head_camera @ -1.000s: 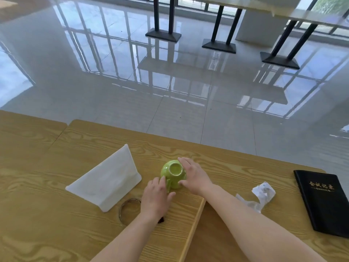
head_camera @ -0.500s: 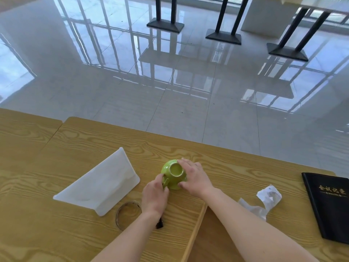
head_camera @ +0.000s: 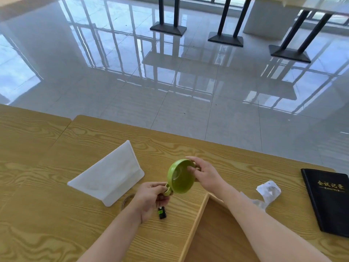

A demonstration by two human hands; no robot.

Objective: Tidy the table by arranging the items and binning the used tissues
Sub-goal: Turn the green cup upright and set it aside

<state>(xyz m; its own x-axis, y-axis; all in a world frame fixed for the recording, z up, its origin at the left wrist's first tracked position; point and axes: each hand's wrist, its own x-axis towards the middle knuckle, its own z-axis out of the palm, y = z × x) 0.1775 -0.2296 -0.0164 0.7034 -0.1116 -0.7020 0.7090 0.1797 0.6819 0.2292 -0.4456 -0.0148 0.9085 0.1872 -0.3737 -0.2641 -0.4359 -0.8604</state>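
Two hands now hold the green cup (head_camera: 179,178) clear of the tabletop (head_camera: 47,214), where half a second ago it stood upside down on the wood; it is tipped on its side with its mouth toward the camera. The left hand (head_camera: 151,197) comes in from 6 o'clock with its fingers curled tight round the handle at the cup's 7 o'clock. The right hand (head_camera: 206,174) reaches in from 4 o'clock, thumb and fingers pinching the rim at 2 o'clock. A small black object (head_camera: 162,213) lies uncovered just below the left hand, beside a clear ring (head_camera: 124,201). At the cup's 9 o'clock stands a white folded stand (head_camera: 107,175). At 3 o'clock lies the crumpled tissue (head_camera: 269,190), well apart, and a black notebook (head_camera: 328,201) beyond it. Bare wood runs to the far edge at 12 o'clock, where the glossy floor (head_camera: 170,82) begins.
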